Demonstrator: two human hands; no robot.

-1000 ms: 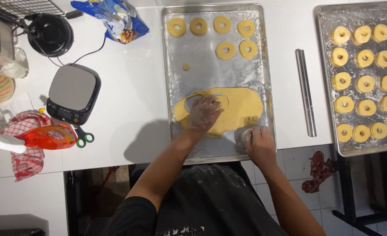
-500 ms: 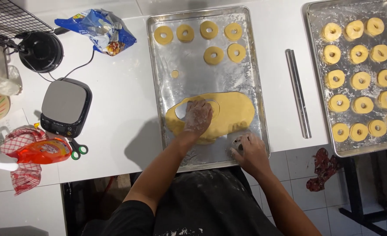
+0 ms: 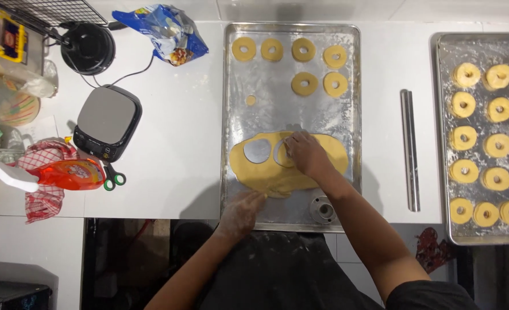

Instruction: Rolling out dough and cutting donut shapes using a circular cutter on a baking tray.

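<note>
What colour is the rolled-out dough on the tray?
Pale yellow. The dough shows best in the head view, lying on the silver tray under the right hand.

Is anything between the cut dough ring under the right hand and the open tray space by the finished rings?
Nothing visible. Between the right hand on the dough sheet and the rings lies bare floured tray; only a small dough disc sits off to the left.

This is a kitchen set up for baking. A white desk [image 3: 180, 143] carries two floured metal baking trays [image 3: 234, 115], one with rolled dough [image 3: 289, 172] and cut rings [image 3: 303, 83], the other full of rings. A kitchen scale [image 3: 106, 121], rolling pin [image 3: 409, 149] and wire rack [image 3: 47, 10] sit nearby.
</note>
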